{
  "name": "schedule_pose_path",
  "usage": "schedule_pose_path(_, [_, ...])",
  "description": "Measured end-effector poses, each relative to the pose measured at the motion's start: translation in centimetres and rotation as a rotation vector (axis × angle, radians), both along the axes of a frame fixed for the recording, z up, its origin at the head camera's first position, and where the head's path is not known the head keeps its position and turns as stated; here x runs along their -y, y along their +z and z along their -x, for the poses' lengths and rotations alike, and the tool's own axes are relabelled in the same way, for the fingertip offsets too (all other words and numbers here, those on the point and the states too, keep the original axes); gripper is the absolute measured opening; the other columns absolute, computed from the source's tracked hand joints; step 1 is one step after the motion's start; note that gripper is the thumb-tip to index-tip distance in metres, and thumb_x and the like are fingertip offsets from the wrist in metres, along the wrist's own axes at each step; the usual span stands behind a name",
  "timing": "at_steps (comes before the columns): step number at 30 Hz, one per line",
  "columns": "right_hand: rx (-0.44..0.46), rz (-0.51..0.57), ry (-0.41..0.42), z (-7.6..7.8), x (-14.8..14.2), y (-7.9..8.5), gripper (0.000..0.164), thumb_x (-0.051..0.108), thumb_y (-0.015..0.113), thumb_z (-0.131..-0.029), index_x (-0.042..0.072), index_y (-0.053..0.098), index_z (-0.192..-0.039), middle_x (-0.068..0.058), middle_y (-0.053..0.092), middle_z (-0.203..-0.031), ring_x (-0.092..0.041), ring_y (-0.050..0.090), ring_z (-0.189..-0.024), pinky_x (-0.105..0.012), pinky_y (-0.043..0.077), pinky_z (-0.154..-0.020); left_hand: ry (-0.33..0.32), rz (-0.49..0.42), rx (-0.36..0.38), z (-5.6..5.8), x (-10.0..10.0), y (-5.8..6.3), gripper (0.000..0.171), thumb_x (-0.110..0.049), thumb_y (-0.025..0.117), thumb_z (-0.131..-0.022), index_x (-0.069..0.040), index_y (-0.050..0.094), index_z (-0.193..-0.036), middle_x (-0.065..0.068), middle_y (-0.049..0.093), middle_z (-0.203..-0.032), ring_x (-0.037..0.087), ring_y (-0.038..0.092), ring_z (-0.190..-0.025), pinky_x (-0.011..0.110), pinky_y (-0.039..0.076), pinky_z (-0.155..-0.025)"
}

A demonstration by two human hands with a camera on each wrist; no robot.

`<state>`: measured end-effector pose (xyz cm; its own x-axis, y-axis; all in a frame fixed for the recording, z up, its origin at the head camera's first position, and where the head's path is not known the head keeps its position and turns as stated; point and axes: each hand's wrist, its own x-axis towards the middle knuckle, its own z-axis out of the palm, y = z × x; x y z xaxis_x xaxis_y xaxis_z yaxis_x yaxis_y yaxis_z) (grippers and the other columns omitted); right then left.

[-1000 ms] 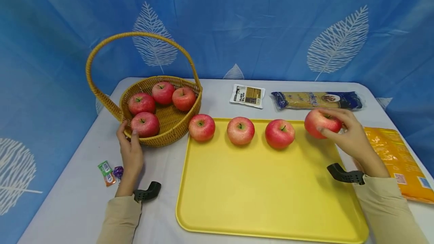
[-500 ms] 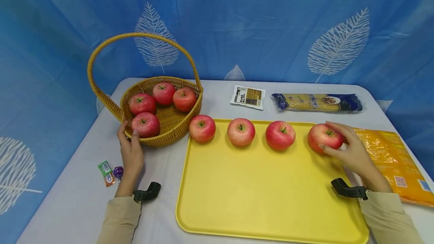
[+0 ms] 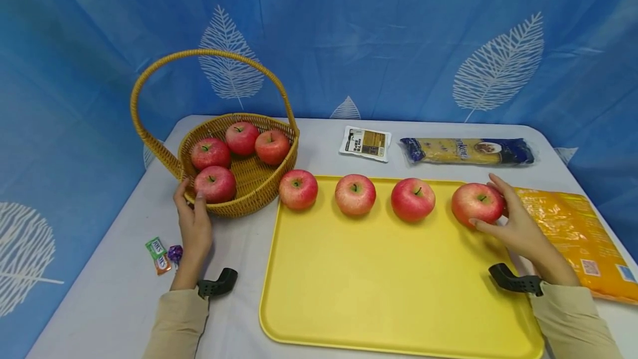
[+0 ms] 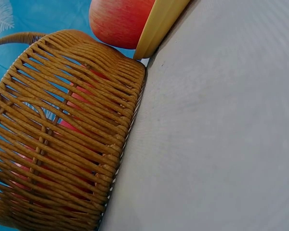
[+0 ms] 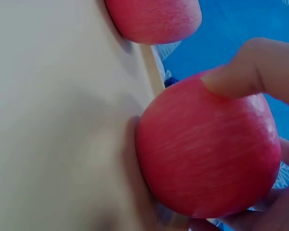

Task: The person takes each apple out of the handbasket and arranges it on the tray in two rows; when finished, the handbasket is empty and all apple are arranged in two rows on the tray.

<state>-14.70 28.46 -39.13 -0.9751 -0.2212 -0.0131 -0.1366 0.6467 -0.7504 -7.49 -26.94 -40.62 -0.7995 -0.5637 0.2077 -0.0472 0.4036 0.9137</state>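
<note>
At the wicker basket [image 3: 254, 198], my left hand [image 3: 194, 231] grips the near-left rim, thumb beside an apple [image 3: 215, 184]. More apples sit inside, and the left wrist view shows the basket's woven side [image 4: 62, 134]. My right hand [image 3: 523, 231] is round a red apple [image 3: 477, 204] at the far right corner of the yellow tray [image 3: 399, 292]. Its index finger stands off the apple, fingers spread, while the thumb [image 5: 236, 79] touches the skin in the right wrist view. Three apples, the nearest one [image 3: 412, 199] included, line the tray's far edge to the left.
Behind the tray lie a small white-and-brown packet [image 3: 365, 143] and a pasta packet [image 3: 467, 150]. An orange bag [image 3: 573, 237] lies right of the tray under my forearm. Small wrapped candies [image 3: 159, 255] lie left of my left hand. A blue leaf-print cloth [image 3: 399, 43] hangs behind.
My right hand has lowered the apple onto the tray's far right corner, then spread its fingers, the index lifting off. My left hand has stayed at the basket rim.
</note>
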Motion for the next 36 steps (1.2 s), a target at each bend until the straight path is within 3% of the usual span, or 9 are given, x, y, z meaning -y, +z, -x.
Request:
schedule_pose_path(1, [0.018,0.008,0.003,0.0,0.0,0.0,0.099,0.019,0.069,-0.08,0.028,-0.004,-0.146,-0.029,0.008,-0.147,-0.052,0.024,-0.122,-0.07,0.02,-0.092,0.0,0.0,0.004,0.0,0.0,0.0,0.046,-0.031,0.031,-0.098,-0.018,0.02,-0.14,0.003,0.019,-0.15,0.016,0.014,-0.14,0.038,0.011,-0.115])
schedule_pose_path(5, [0.057,0.032,0.006,-0.1,-0.1,-0.2,0.102,0.021,0.069,-0.08,0.027,-0.01,-0.145,-0.028,0.002,-0.148,-0.055,0.019,-0.123,-0.072,0.015,-0.093,-0.004,0.005,0.002,0.0,-0.1,0.0,0.046,-0.031,0.03,-0.098,-0.017,0.019,-0.14,0.003,0.017,-0.151,0.017,0.013,-0.14,0.039,0.01,-0.115])
schedule_pose_path(13, [0.05,0.024,-0.03,-0.7,-0.3,-0.1,0.097,0.025,0.065,-0.083,0.039,-0.011,-0.141,-0.025,0.003,-0.149,-0.051,0.025,-0.121,-0.067,0.023,-0.092,-0.002,0.012,-0.001,0.0,-0.1,0.1,0.046,-0.03,0.031,-0.098,-0.016,0.019,-0.141,0.003,0.017,-0.151,0.017,0.013,-0.14,0.039,0.01,-0.115])
schedule_pose_path(17, [0.016,0.057,-0.029,-0.9,-0.6,0.1,0.087,0.022,0.06,-0.087,0.038,-0.005,-0.143,-0.018,0.0,-0.152,-0.046,0.02,-0.13,-0.025,0.026,-0.11,-0.006,0.011,-0.006,0.0,0.0,0.1,0.046,-0.028,0.031,-0.098,-0.016,0.019,-0.141,0.004,0.018,-0.15,0.018,0.013,-0.14,0.04,0.01,-0.115])
schedule_pose_path(20, [-0.054,0.065,-0.012,-0.9,-0.7,0.4,0.082,0.017,0.057,-0.088,0.034,0.001,-0.144,-0.011,0.002,-0.153,-0.029,0.018,-0.138,0.005,0.021,-0.091,-0.012,0.009,-0.008,0.0,0.0,0.1,0.046,-0.027,0.031,-0.098,-0.017,0.018,-0.141,0.004,0.017,-0.151,0.019,0.013,-0.14,0.04,0.01,-0.115])
schedule_pose_path(29, [-0.229,0.031,-0.052,1.1,-0.3,1.2,0.074,0.02,0.058,-0.088,0.03,0.012,-0.145,0.0,0.017,-0.152,-0.011,0.024,-0.137,-0.006,0.021,-0.104,-0.008,0.01,0.002,-0.2,-0.2,0.2,0.046,-0.03,0.031,-0.098,-0.018,0.019,-0.141,0.003,0.018,-0.151,0.017,0.013,-0.14,0.039,0.011,-0.115])
schedule_pose_path(30, [-0.224,0.055,-0.052,1.1,0.1,1.6,0.072,0.019,0.058,-0.088,0.03,0.014,-0.144,-0.001,0.018,-0.151,-0.013,0.023,-0.137,-0.01,0.02,-0.107,-0.008,0.01,0.001,-0.2,-0.2,0.2,0.046,-0.03,0.031,-0.098,-0.018,0.019,-0.141,0.003,0.018,-0.151,0.017,0.013,-0.14,0.039,0.011,-0.115])
schedule_pose_path(31, [-0.23,0.054,-0.061,1.0,0.7,2.1,0.071,0.02,0.058,-0.088,0.031,0.016,-0.144,0.0,0.021,-0.15,-0.009,0.025,-0.136,-0.003,0.021,-0.101,-0.01,0.009,-0.001,-0.2,-0.3,0.3,0.046,-0.03,0.031,-0.098,-0.018,0.019,-0.141,0.003,0.018,-0.151,0.017,0.013,-0.14,0.04,0.011,-0.115])
schedule_pose_path(36, [-0.296,0.101,-0.029,0.5,4.7,5.1,0.062,0.014,0.06,-0.086,0.024,0.031,-0.14,-0.006,0.034,-0.144,0.001,0.033,-0.128,0.0,0.026,-0.096,-0.012,0.002,0.006,-0.2,-0.3,0.4,0.047,-0.028,0.031,-0.098,-0.017,0.018,-0.141,0.004,0.017,-0.151,0.018,0.012,-0.14,0.04,0.01,-0.115])
